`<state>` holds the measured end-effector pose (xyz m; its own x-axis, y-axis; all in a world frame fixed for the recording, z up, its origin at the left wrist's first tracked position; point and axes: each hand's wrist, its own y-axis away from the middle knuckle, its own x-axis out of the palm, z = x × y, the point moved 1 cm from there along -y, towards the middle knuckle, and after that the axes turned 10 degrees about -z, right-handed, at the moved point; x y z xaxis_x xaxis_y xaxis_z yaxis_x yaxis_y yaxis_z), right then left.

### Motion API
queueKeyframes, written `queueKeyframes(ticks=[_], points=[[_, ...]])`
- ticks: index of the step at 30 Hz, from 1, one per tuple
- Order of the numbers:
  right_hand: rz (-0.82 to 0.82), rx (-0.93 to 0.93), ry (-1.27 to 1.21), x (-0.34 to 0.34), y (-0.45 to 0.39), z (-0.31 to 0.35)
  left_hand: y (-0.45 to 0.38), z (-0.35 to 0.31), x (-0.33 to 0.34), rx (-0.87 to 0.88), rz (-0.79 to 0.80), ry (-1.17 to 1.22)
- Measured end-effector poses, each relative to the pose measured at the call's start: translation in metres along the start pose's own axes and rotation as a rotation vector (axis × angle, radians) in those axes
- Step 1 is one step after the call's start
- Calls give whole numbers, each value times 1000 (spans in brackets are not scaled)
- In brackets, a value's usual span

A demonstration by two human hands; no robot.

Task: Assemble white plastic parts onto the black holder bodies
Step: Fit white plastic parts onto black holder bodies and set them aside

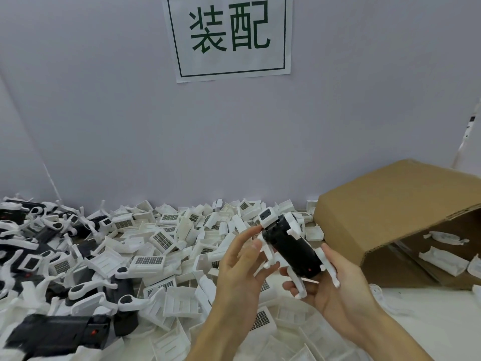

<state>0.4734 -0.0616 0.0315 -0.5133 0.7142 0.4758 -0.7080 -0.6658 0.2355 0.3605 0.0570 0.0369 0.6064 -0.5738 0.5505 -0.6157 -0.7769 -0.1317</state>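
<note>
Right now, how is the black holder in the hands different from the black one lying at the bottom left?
The held holder is up in the air, tilted, gripped by the right hand; the lying holder rests flat on the pile. The held one has white legs sticking out; the lying one shows fewer. Both are black with a red dot.

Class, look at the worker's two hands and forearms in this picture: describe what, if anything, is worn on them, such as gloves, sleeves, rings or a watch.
Both hands are bare: no gloves on the left hand or the right hand. No ring shows on any visible finger. Both forearms are uncovered right down to the bottom edge of the picture, so no sleeve comes into view. No watch, strap or bracelet is visible at either wrist.
</note>
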Motion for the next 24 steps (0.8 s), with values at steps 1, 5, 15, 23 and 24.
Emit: queueKeyframes(ticks=[1,5,15,23,24], points=[[-20,-29,11,0,-1,-1,1,0,1,-3,-8,-2],[-63,-206,-5,-2,-4,1,0,-1,1,-38,-81,4],[67,-502,196,-5,1,8,-7,9,-5,-85,-313,-4],[75,-506,189,-5,-1,7,-9,11,-9,-69,-260,-50],[79,-508,188,-5,-2,6,-9,10,-8,-58,-234,-54]])
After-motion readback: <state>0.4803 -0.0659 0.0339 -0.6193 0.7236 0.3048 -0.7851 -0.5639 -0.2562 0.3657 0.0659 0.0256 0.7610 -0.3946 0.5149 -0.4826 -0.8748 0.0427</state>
